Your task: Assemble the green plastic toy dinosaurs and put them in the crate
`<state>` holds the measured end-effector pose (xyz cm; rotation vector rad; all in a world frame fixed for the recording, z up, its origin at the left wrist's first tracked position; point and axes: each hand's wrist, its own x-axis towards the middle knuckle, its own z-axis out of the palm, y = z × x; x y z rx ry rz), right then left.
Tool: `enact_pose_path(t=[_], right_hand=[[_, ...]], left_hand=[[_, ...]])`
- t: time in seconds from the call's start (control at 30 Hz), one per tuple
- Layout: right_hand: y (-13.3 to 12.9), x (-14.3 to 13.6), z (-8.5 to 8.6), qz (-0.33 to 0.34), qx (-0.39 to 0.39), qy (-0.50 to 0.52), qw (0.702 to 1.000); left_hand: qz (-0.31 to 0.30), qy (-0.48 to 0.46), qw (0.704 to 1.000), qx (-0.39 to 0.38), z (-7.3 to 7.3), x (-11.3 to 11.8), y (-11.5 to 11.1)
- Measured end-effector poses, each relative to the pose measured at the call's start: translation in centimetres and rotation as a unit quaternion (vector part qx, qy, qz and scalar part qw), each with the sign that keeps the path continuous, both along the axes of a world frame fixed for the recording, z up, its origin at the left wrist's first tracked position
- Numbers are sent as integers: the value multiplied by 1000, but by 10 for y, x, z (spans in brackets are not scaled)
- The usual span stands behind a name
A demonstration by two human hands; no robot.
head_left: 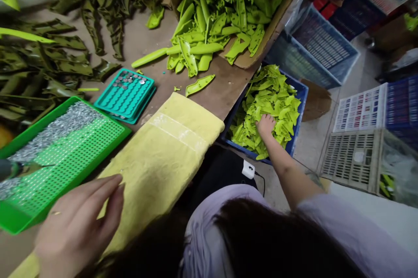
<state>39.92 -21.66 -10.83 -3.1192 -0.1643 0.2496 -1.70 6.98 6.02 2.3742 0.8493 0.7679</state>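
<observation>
My right hand reaches down to the right onto a heap of lime-green plastic pieces in a blue crate. Its fingers look spread over the pieces, and nothing is seen gripped in them. My left hand is above the near end of a folded yellow cloth, beside a green perforated tray heaped with small silvery screws. Its fingers are bent with the thumb drawn close to them; anything between them is too small or hidden to name.
An electric screwdriver's tip points over the green tray from the left. Teal trays hold small round metal parts. Green shells spill from a cardboard box; dark olive shells cover the left. Plastic crates stand at right.
</observation>
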Motion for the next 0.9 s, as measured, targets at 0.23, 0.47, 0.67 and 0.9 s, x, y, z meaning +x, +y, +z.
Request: enact_pose_path(t=[0.23, 0.47, 0.67, 0.9], right_hand=[[29, -8, 61, 38, 139, -90, 985], [143, -100, 158, 693, 346, -120, 621], [307, -106, 151, 686, 307, 3, 660], [351, -90, 131, 629, 225, -26, 743]], left_hand=[[-49, 4, 993, -107, 2, 24, -24], [-73, -257, 768, -581, -21, 74, -30], [114, -338, 714, -602, -44, 50, -9], [140, -411, 673, -599, -57, 45, -14]])
